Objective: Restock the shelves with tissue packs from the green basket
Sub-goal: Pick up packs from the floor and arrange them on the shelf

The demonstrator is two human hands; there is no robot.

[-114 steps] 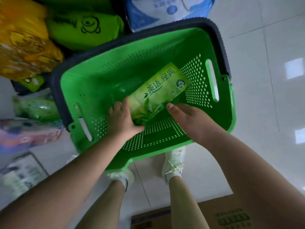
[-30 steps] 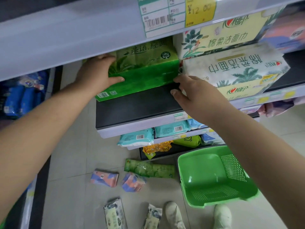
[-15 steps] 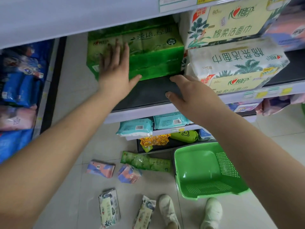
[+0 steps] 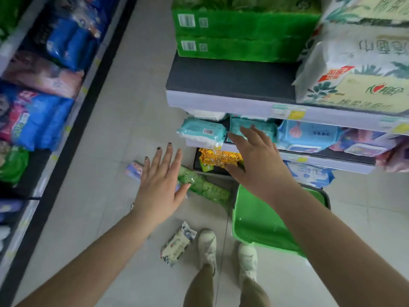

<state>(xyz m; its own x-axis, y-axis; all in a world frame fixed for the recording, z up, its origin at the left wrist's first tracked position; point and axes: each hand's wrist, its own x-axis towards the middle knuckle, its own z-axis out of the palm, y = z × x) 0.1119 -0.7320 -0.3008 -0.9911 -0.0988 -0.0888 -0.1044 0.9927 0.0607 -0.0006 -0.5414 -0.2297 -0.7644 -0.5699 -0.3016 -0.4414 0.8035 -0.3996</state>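
Both hands hang in the air in front of the shelving, palms down and empty. The left hand (image 4: 160, 187) has its fingers spread wide, dark polish on the nails, and sits over the floor near a long green pack (image 4: 204, 188) lying on the tiles. The right hand (image 4: 254, 167) is likewise flat and open, fingers loosely splayed, in front of the lower shelves where teal wipe packs (image 4: 202, 131) and a yellow duck-print pack (image 4: 215, 159) sit.

The green tissue packs (image 4: 243, 34) lie stacked at the back of the dark upper shelf (image 4: 230, 79), barcodes facing out, well above both hands and touched by neither. Just beside them to the right stand white packs with plant print (image 4: 358, 69).

The green basket (image 4: 256, 220) rests on the floor below the right forearm, close to the person's white shoes (image 4: 247, 260); the part of its inside that shows holds nothing. A small floral pack (image 4: 177, 243) lies on the tiles by the left shoe, and a pinkish pack (image 4: 135, 169) lies beyond the left hand's fingertips
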